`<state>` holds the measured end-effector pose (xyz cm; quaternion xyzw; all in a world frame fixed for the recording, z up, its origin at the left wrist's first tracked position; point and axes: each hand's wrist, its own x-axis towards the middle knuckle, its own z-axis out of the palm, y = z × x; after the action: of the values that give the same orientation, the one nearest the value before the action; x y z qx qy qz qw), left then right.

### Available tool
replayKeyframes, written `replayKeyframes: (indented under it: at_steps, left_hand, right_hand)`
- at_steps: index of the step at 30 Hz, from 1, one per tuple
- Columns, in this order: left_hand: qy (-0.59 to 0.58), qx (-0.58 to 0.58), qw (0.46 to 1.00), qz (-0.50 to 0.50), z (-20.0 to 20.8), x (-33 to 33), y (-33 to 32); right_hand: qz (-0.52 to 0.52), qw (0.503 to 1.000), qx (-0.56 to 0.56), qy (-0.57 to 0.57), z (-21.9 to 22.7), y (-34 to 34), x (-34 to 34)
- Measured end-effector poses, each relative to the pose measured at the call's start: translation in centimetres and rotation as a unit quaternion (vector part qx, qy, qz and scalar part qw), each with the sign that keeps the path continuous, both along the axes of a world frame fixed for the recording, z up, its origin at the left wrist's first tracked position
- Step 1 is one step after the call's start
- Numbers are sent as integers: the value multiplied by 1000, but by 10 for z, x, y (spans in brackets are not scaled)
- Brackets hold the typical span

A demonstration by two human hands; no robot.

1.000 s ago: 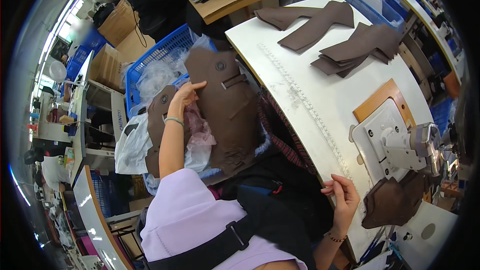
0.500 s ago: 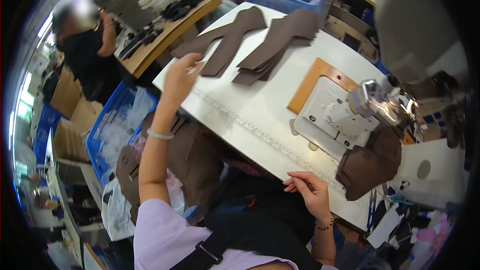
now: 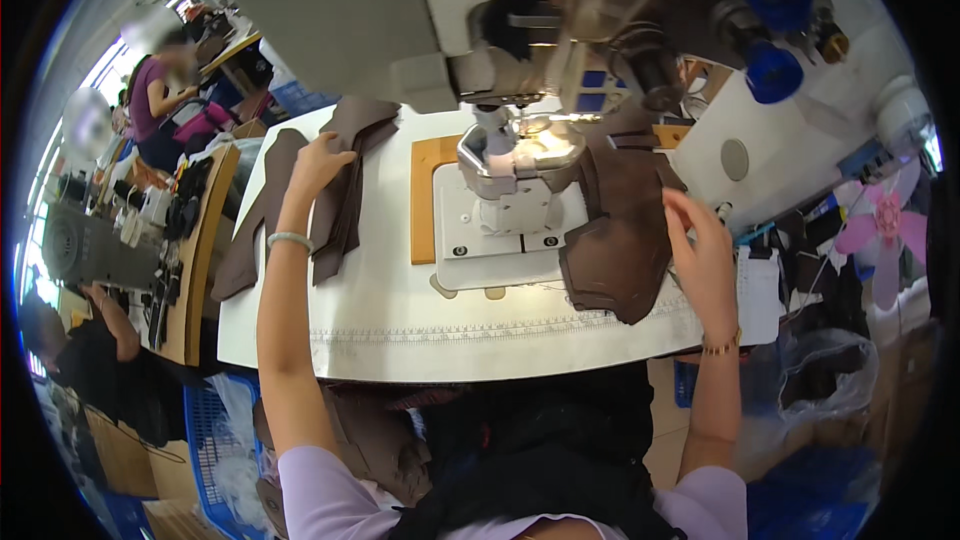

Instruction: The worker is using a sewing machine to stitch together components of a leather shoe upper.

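A stack of dark brown flat cut pieces (image 3: 345, 205) lies on the left of the white sewing table (image 3: 480, 345). My left hand (image 3: 318, 170) is over this stack, thumb and fingers apart, apparently gripping nothing. More brown pieces (image 3: 625, 240), some with shaped edges, are piled to the right of the sewing machine's head (image 3: 520, 155). Beside that pile's right edge is my right hand (image 3: 702, 255), its fingers stretched out and loosely apart, with nothing visible in them. Whether its fingertips touch the pile I cannot tell.
The sewing machine's grey arm (image 3: 330, 15) hangs over the far side. A printed ruler strip (image 3: 480, 328) runs along the near table edge. Blue crates (image 3: 215, 440) with plastic bags stand below left. A pink fan (image 3: 885, 215) is at right; other people work at far left.
My view has swung right toward the machine. My left hand has moved onto the brown stack; my right hand has gone from the near table edge to the brown pile on the right.
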<state>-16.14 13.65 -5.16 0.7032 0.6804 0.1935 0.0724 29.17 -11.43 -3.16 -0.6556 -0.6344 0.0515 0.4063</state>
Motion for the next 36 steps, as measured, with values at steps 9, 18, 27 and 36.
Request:
replayKeyframes:
  at_steps: [9, 18, 27, 36]
  left_hand:
    - [81, 34, 996, 5, 25, 88, -136]
    - [134, 16, 982, -134, -14, 107, -147]
    - [77, -56, 941, -326, -9, 94, -28]
    - [33, -36, 964, -259, -2, 100, -26]
  right_hand:
    - [-62, 965, -49, -249, -15, 157, 19]
    - [-135, 945, -179, -237, -22, 201, 10]
    - [-119, 990, 78, -22, 8, 182, 9]
    - [45, 973, 99, 204, 66, 75, 9]
